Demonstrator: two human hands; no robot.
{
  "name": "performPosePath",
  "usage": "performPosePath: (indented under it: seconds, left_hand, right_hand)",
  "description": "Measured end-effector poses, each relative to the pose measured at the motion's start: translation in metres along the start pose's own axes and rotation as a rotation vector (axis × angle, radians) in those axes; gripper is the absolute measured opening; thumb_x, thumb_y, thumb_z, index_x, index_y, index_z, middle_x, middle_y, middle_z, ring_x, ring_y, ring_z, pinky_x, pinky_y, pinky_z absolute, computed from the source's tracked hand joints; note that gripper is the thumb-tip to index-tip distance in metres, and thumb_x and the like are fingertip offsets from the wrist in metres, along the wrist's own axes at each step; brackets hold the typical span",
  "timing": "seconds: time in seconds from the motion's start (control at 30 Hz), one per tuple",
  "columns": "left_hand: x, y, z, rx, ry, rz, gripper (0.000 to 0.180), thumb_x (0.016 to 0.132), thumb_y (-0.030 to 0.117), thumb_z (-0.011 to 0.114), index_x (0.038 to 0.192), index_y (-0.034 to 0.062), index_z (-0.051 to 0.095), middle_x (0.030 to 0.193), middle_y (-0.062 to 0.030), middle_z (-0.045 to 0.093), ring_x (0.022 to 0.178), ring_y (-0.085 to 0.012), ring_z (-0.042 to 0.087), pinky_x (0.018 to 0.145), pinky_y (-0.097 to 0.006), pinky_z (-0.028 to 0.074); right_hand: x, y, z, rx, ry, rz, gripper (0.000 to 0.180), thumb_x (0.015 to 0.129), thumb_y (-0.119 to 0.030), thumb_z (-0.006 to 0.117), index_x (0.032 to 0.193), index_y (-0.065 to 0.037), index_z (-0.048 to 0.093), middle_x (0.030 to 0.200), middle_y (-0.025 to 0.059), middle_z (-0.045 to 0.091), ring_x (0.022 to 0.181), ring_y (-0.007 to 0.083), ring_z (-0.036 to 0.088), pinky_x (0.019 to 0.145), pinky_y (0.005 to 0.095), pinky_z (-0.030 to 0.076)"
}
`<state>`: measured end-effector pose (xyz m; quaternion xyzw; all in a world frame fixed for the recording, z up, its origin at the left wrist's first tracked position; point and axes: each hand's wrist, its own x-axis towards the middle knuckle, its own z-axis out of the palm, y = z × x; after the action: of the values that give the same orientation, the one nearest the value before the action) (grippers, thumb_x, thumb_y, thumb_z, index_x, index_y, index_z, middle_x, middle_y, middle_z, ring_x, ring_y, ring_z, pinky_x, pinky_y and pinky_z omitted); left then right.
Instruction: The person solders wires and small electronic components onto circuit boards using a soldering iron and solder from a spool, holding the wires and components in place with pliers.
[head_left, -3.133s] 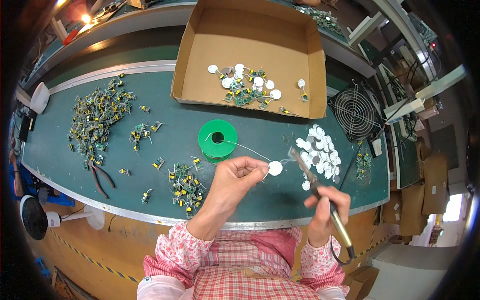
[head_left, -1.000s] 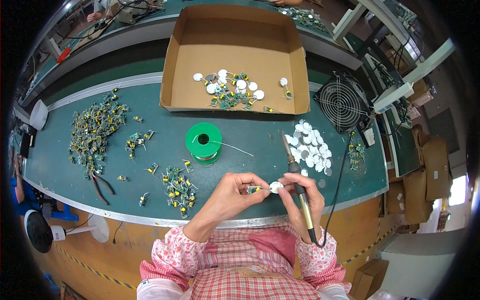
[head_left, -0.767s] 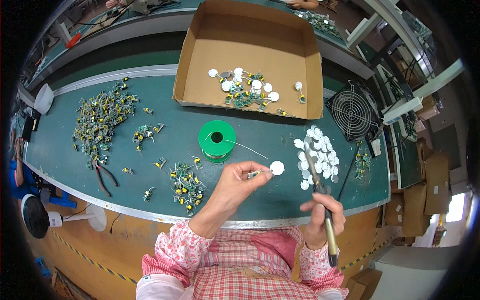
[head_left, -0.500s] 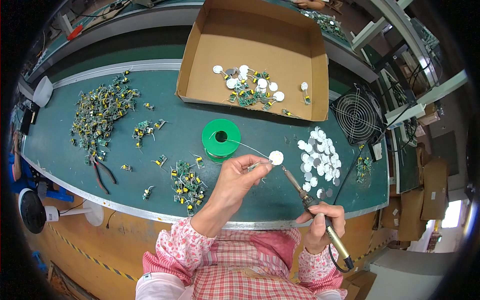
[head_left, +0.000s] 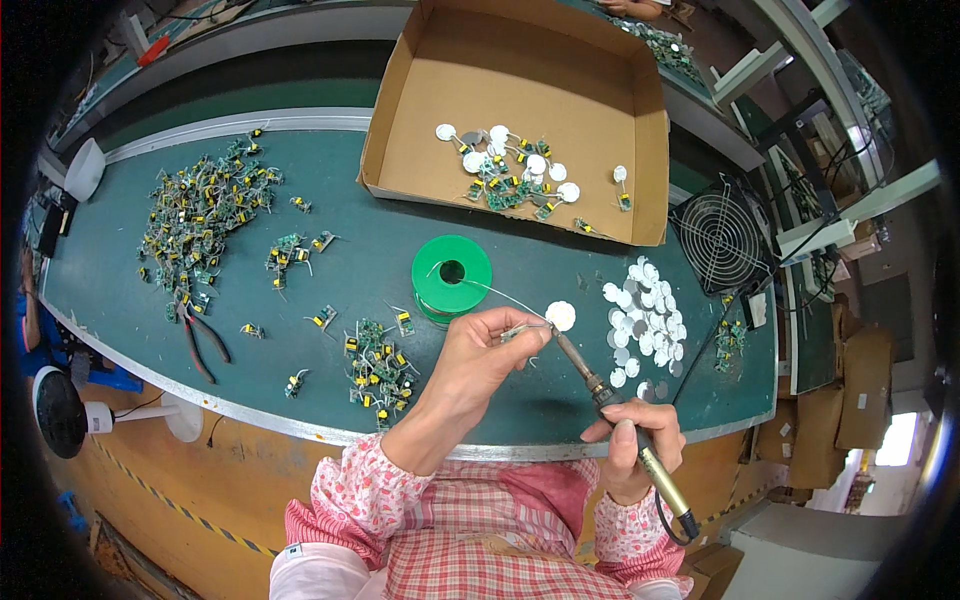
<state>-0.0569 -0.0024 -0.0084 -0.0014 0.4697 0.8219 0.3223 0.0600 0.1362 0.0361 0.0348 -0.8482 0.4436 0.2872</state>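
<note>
My left hand [head_left: 490,350] is closed in a pinch on the thin solder wire [head_left: 515,300], which runs over from a green spool [head_left: 478,262]. A small circuit board seems to be partly hidden under those fingers. Just beyond the fingertips is a round white disc [head_left: 561,316]. My right hand [head_left: 640,440] grips a soldering iron [head_left: 655,475] by its handle, its tip meeting the wire end at the lower left edge of the disc. Whether the tip touches the disc itself is hard to tell.
A cardboard box [head_left: 520,85] at the back holds discs wired to small boards. Loose white discs [head_left: 645,325] lie right, beside a black fan [head_left: 720,237]. Circuit board piles [head_left: 205,225] [head_left: 378,370] and pliers [head_left: 205,345] are left. A cable trails from the iron.
The soldering iron has moved up and left, bringing its tip to the wire end at the disc. My left hand keeps its pinch. The whole view has shifted slightly.
</note>
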Motion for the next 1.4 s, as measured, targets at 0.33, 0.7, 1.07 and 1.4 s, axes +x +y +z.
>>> performPosePath:
  seconds: [0.33, 0.7, 1.07, 1.4]
  left_hand:
    - [-0.004, -0.003, 0.0, 0.031, 0.011, -0.035, 0.014, 0.08, 0.01, 0.069, 0.09, -0.0001, 0.068, 0.073, 0.0, 0.062, 0.062, -0.0054, 0.048, 0.058, -0.02, 0.036]
    - [-0.017, 0.048, 0.036, 0.638, -0.071, 0.35, 0.021, 0.08, 0.015, 0.072, 0.094, 0.0, 0.067, 0.081, -0.0022, 0.065, 0.074, -0.0057, 0.057, 0.064, -0.023, 0.045]
    - [-0.039, 0.099, 0.006, 1.466, -0.015, 0.724, 0.026, 0.077, 0.015, 0.071, 0.1, 0.0048, 0.064, 0.081, -0.0079, 0.062, 0.073, -0.0225, 0.061, 0.071, -0.034, 0.045]
    - [-0.108, 0.011, -0.049, 1.62, 0.375, 0.315, 0.045, 0.072, 0.003, 0.071, 0.115, 0.0099, 0.057, 0.103, -0.0122, 0.052, 0.077, -0.0261, 0.06, 0.065, -0.036, 0.048]
  right_hand:
    - [-0.012, 0.002, -0.002, 0.028, 0.106, -0.04, 0.013, 0.085, -0.01, 0.055, 0.089, 0.002, 0.056, 0.059, 0.0095, 0.062, 0.047, 0.0172, 0.062, 0.043, 0.0273, 0.048]
    - [-0.035, 0.005, -0.014, -0.01, 0.394, 0.196, 0.023, 0.09, -0.018, 0.046, 0.089, 0.004, 0.051, 0.081, 0.0122, 0.053, 0.045, 0.0171, 0.053, 0.042, 0.0257, 0.044]
    - [-0.049, 0.012, -0.024, 0.034, 0.443, 0.334, 0.016, 0.091, -0.015, 0.053, 0.094, 0.001, 0.055, 0.065, 0.0103, 0.061, 0.055, 0.0147, 0.061, 0.051, 0.0252, 0.047]
    - [-0.05, 0.013, -0.012, 0.112, 0.237, 0.396, 0.016, 0.093, -0.011, 0.054, 0.103, 0.001, 0.055, 0.081, 0.0115, 0.068, 0.066, 0.0152, 0.065, 0.06, 0.0253, 0.052]
